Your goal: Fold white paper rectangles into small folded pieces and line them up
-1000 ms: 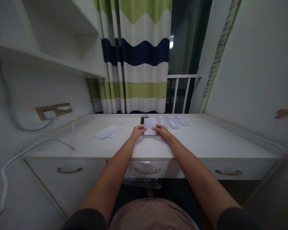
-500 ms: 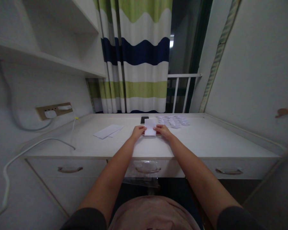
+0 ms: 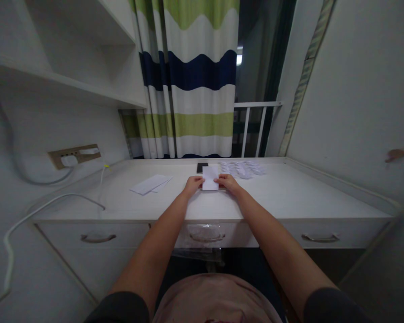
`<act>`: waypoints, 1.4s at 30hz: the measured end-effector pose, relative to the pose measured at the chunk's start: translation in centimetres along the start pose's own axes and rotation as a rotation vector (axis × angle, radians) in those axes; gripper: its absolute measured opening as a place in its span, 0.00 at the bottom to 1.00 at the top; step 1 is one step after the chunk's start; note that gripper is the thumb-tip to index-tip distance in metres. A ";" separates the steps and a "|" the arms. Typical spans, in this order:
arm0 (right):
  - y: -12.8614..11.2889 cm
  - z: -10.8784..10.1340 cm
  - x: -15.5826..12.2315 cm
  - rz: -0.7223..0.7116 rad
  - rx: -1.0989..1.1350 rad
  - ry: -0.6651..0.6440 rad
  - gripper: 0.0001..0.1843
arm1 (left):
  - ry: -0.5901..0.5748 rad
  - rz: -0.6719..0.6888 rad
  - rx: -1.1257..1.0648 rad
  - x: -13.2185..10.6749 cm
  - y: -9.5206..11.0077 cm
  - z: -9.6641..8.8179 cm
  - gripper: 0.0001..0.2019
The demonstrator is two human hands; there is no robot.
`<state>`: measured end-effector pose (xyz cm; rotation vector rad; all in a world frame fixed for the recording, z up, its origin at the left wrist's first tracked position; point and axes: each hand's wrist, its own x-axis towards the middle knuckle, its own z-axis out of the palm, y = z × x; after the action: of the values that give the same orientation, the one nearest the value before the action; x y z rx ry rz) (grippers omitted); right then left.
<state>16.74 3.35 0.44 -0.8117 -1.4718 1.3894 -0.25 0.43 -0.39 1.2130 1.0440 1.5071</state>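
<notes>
Paper (image 3: 210, 178) sits between my left hand (image 3: 195, 181) and right hand (image 3: 226, 181), each pinching one side edge, neither nearer; its long axis points away from me over the counter (image 3: 296, 195), with other sheets (image 3: 150, 184) left of both hands.

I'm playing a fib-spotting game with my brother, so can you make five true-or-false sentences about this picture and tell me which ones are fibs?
1. The left hand and the right hand hold the same white paper. True.
2. The flat white sheets lie to the right of both hands. False: the flat white sheets lie to the left.
3. A dark flat object lies just beyond the white paper. True.
4. The curtain is plain red. False: the curtain has green, white and navy bands.
5. A group of small whitish things lies beyond the right hand. True.
</notes>
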 end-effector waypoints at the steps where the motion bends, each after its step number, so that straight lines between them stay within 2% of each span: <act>1: 0.0 0.0 0.0 -0.005 0.006 -0.001 0.10 | -0.001 0.002 0.000 0.0 0.0 0.0 0.08; 23: 0.7 -0.7 1.1 -0.054 -0.036 0.019 0.17 | -0.006 0.009 0.053 0.1 0.0 -0.1 0.06; 31: 0.3 -0.5 0.7 -0.051 -0.025 0.022 0.14 | 0.068 0.057 0.041 0.4 -0.1 -0.3 0.04; 36: 0.5 -0.6 1.0 -0.072 -0.051 0.056 0.15 | 0.061 0.037 0.026 0.4 -0.1 -0.2 0.03; 42: 0.4 -0.5 0.7 -0.048 -0.052 0.035 0.13 | 0.083 0.063 0.058 0.4 0.0 -0.2 0.03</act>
<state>16.87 4.21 0.12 -0.8239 -1.4963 1.3006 -0.51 0.83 -0.29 1.2424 1.1201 1.5968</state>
